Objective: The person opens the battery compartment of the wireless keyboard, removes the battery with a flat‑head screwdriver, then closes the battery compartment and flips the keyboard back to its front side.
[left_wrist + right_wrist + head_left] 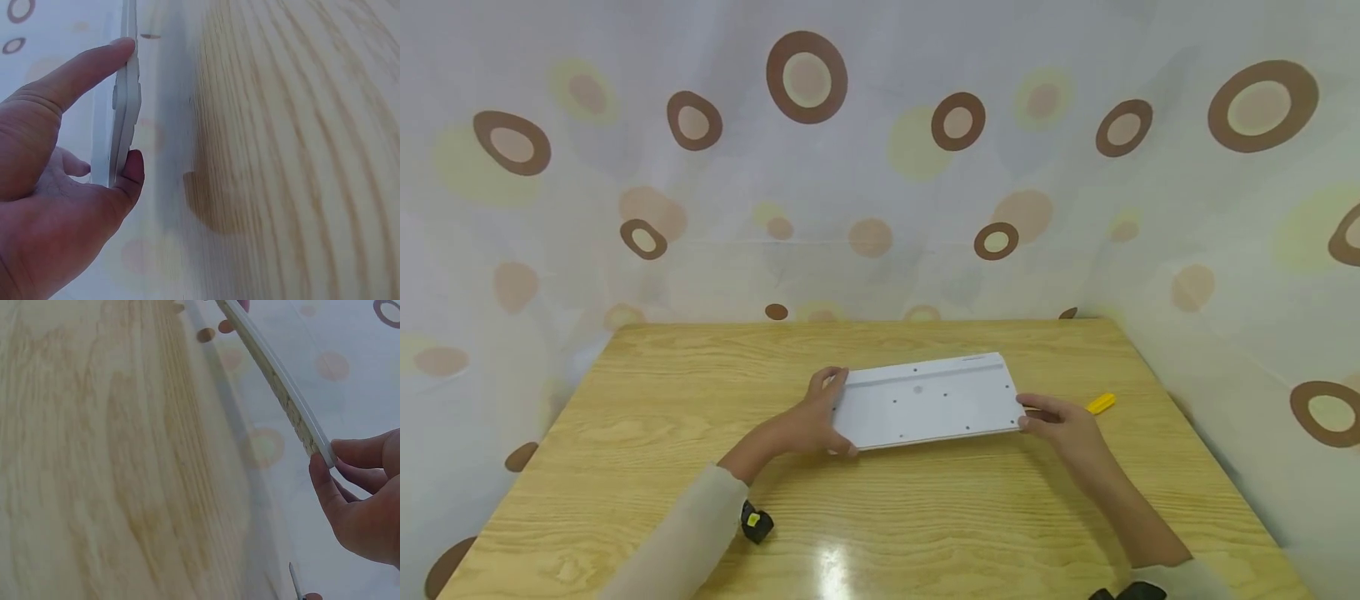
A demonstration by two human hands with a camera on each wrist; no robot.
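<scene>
A white computer keyboard [925,404] is held tilted above the table, its screw-dotted underside facing the head camera. Keys line its other face in the right wrist view. My left hand [812,419] grips the left end, with fingers at the back corner and thumb at the front. At the opposite end, my right hand [1067,429] pinches the edge between thumb and fingertips. A yellow-handled tool [1102,404] shows just beyond the right hand, and a thin metal shaft [294,578] appears low in the right wrist view; whether this hand also holds it I cannot tell.
The wood-grain table [685,383] extends beneath both hands. A pale curtain [865,167] with brown and yellow circles surrounds its back and sides. Black wrist cameras [756,522] sit on both forearms.
</scene>
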